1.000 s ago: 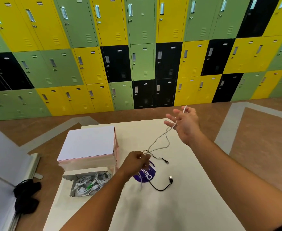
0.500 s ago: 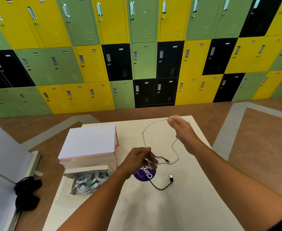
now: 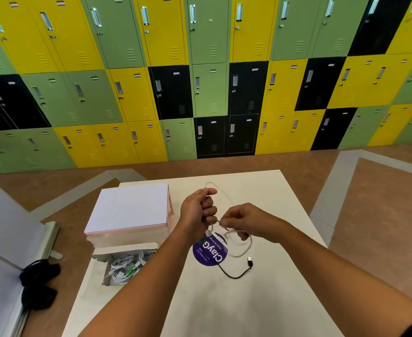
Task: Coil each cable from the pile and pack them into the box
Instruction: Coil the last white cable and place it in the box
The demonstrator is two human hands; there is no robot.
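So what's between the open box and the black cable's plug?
In the head view, the left forearm crosses that stretch, and the round purple sticker lies nearer the plug.

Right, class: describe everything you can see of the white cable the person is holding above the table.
The white cable is thin, pale and flexible, and looks plastic-sheathed. It is partly coiled. The left hand grips it in a fist, and the right hand pinches it beside that fist. One loop arches up beyond the left hand over the table. Another loop sags below the right hand, near the plug of the black cable. It is motion-blurred, and its ends cannot be made out.
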